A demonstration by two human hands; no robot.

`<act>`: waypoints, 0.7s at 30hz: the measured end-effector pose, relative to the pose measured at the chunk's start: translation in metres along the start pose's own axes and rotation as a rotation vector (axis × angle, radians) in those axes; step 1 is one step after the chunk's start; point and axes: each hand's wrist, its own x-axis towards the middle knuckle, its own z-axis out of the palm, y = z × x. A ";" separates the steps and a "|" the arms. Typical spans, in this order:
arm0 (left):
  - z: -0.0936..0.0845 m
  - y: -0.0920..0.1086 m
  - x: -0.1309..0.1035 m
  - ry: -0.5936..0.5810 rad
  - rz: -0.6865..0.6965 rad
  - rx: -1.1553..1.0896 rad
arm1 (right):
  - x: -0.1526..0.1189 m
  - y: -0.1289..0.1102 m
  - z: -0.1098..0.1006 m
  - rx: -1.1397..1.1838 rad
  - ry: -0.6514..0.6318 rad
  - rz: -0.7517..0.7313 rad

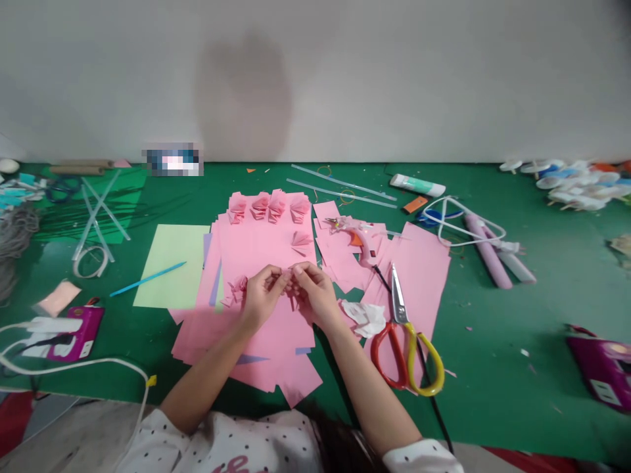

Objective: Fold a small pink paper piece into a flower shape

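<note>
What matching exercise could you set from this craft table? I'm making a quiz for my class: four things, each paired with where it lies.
Things:
1. scissors
2. glue stick
3. green sheet
4. folded pink piece

Places:
A. far side of the table, right of centre, near the wall
B. between the fingertips of the left hand and right hand
C. right of the hands, on pink paper
D. left of the pink paper, under a blue stick

Pairs: 1-C, 2-A, 3-D, 4-B

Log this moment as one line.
left hand: pinching folded pink paper piece | right hand: pinching same piece | under: pink sheets | right: scissors
</note>
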 end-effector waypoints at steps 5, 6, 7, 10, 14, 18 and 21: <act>0.001 0.010 0.001 0.011 -0.047 -0.050 | 0.004 -0.001 0.000 0.019 -0.006 0.046; 0.001 0.011 0.001 0.011 -0.053 -0.045 | 0.005 -0.001 -0.001 0.015 -0.010 0.047; 0.000 0.012 0.002 0.014 -0.057 -0.037 | 0.005 -0.001 -0.002 0.007 -0.015 0.045; -0.001 0.013 0.002 0.028 -0.099 -0.023 | 0.005 0.000 -0.006 -0.041 -0.029 0.037; -0.003 0.013 0.001 0.038 -0.144 -0.019 | 0.005 0.000 -0.011 -0.104 -0.038 0.030; -0.005 0.013 0.001 -0.001 -0.138 -0.022 | 0.003 -0.003 -0.011 -0.126 -0.027 0.001; -0.006 0.014 0.002 -0.035 -0.145 -0.038 | 0.003 -0.005 -0.010 -0.143 -0.011 -0.012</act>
